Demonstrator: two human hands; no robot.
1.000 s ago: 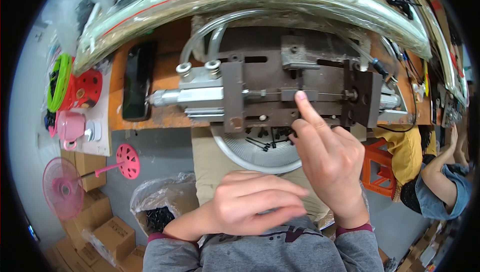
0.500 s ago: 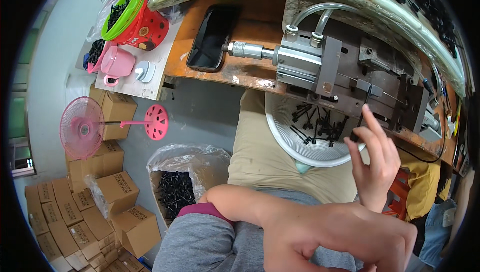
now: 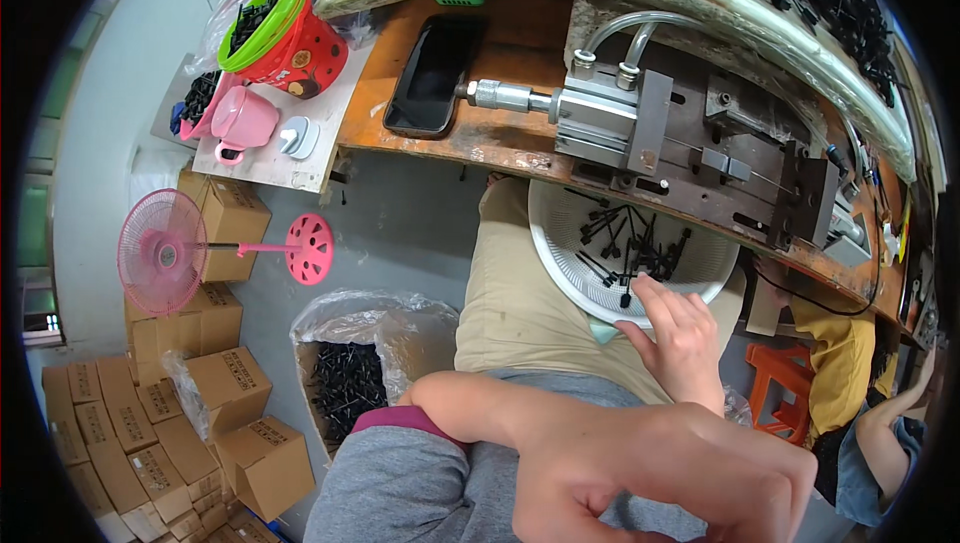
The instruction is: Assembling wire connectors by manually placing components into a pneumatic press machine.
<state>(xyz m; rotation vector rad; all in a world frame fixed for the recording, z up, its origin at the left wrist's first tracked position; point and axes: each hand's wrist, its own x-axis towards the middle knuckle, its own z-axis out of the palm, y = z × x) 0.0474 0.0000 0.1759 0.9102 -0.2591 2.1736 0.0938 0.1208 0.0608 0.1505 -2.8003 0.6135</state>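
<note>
My right hand point(image 3: 682, 335) is over the near rim of a white plastic basket point(image 3: 562, 288), its thumb and forefinger apart. Just beyond these fingertips is a slender black plastic part with a block-shaped head point(image 3: 627, 299); whether they touch it I cannot tell. Several similar black parts point(image 3: 650, 251) lie loose inside the basket, on my lap. My left hand point(image 3: 680, 468) is bent close to the camera at the lower edge. Its fingers curl downward, their tips out of sight, so anything in them is hidden.
A metal bench fixture with an air cylinder point(image 3: 597, 121) stands on the wooden table point(image 3: 510, 155) beyond the basket. A phone point(image 3: 432, 78) lies beside it. Black parts fill a plastic-lined carton point(image 3: 350, 383) at my left. A person in yellow trousers point(image 3: 835, 348) and an orange stool point(image 3: 778, 383) are at right.
My right hand has moved left and down from the fixture's small block to the basket. The black part earlier between its fingers no longer stands at the fixture.
</note>
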